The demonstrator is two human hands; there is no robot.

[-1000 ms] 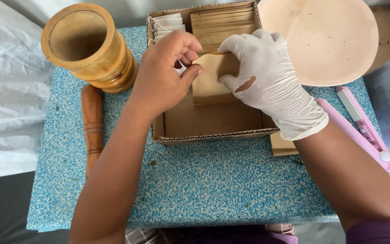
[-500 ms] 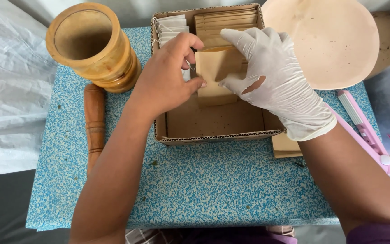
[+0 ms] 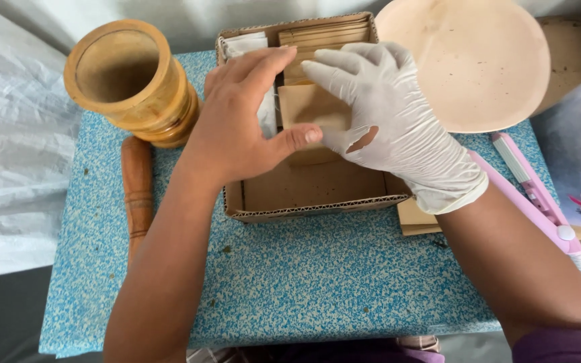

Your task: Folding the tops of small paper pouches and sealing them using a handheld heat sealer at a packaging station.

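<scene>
A shallow cardboard box (image 3: pixel 317 210) sits on a blue speckled table (image 3: pixel 317 275). Inside it, a flat brown paper packet (image 3: pixel 311 107) leans toward a row of similar packets (image 3: pixel 324 33) at the back wall. My left hand (image 3: pixel 237 124) is bare; its thumb presses the packet's lower edge while its fingers reach over a white cloth-like bundle (image 3: pixel 243 46) in the box's left corner. My right hand (image 3: pixel 384 114) wears a white glove, lies over the packet's right side and pinches it with the thumb. The box's front half shows bare cardboard.
A wooden mortar (image 3: pixel 129 81) stands at the back left, with a wooden pestle (image 3: pixel 137 188) lying beside it. A round pale plate (image 3: pixel 465 60) is at the back right. A pink hand-held device (image 3: pixel 532 195) and another brown packet (image 3: pixel 415 218) lie to the right of the box. White plastic sheeting (image 3: pixel 15 134) hangs to the left.
Both hands have carried the brown packet from the box's middle toward the stack at the back, and the fingers have spread flatter over it.
</scene>
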